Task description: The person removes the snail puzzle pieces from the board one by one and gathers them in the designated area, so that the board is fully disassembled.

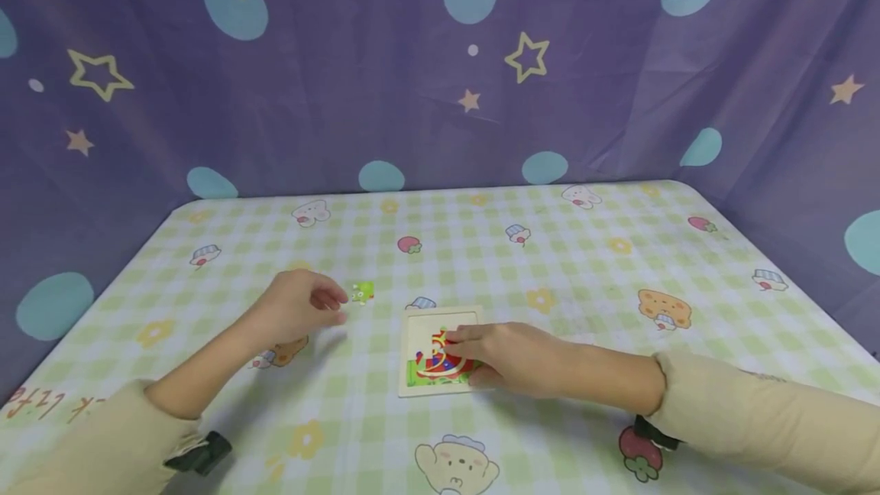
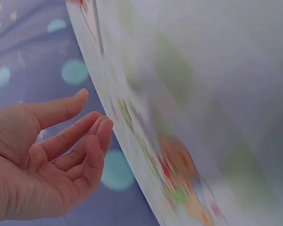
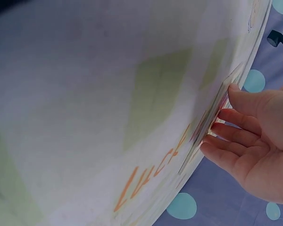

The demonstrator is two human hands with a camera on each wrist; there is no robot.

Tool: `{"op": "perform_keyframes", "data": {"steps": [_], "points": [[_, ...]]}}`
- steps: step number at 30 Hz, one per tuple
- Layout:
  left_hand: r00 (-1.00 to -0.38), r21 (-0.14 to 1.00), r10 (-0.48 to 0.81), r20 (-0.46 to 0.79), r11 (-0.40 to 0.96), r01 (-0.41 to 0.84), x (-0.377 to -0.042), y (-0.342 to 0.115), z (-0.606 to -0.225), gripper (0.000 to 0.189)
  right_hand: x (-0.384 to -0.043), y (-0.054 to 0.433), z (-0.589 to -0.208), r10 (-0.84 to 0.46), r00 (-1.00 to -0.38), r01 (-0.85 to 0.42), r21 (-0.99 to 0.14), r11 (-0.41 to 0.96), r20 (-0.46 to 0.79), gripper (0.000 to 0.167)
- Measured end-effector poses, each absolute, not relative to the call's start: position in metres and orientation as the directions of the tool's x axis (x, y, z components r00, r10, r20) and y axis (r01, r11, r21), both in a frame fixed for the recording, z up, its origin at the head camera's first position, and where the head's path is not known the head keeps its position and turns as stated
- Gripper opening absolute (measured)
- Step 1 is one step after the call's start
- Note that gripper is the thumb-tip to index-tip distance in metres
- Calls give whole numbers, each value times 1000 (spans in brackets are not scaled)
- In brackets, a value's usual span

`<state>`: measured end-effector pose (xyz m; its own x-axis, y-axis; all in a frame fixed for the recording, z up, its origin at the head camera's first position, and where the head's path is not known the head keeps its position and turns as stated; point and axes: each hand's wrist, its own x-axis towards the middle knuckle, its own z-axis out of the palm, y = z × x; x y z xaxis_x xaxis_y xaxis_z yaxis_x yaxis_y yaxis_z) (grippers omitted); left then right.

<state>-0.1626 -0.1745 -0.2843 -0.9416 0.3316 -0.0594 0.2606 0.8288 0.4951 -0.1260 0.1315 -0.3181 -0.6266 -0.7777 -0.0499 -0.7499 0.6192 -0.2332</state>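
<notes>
A square puzzle board (image 1: 440,390) with a pale raised rim lies flat on the tablecloth. Red, blue, yellow and green picture pieces (image 1: 438,367) fill its lower part, and the upper left of its bed is bare. My right hand (image 1: 516,357) rests over the board's right side, fingertips touching the pieces and thumb by the near right rim; in the right wrist view its fingers (image 3: 236,134) are only slightly bent. Left of the board, a small green puzzle piece (image 1: 363,293) with eyes lies on the cloth. Beside it hovers my left hand (image 1: 296,302), fingers loosely bent, holding nothing.
A green-and-white checked tablecloth (image 1: 591,266) with printed cartoon figures covers the table. Behind it hangs a purple curtain (image 1: 385,82) with stars and blue spots. The cloth around the left hand is blurred in the left wrist view.
</notes>
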Motion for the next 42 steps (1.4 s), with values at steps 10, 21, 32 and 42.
{"op": "perform_keyframes", "data": {"steps": [10, 21, 32, 42], "points": [[-884, 551, 462, -68, 756, 352, -160, -112, -297, 18, -124, 134, -321, -800, -600, -784, -186, 592, -20, 41], [-850, 592, 510, -131, 728, 345, -154, -77, -314, 13, -123, 135, -321, -813, -582, -795, -209, 569, 4, 40], [-861, 581, 467, -200, 764, 280, -160, -69, -313, 23, -120, 139, -320, -827, -560, -823, -151, 547, 52, 35], [-873, 572, 436, -219, 782, 247, -160, -67, -310, 23, -112, 142, -318, -829, -557, -827, -115, 550, 39, 37]]}}
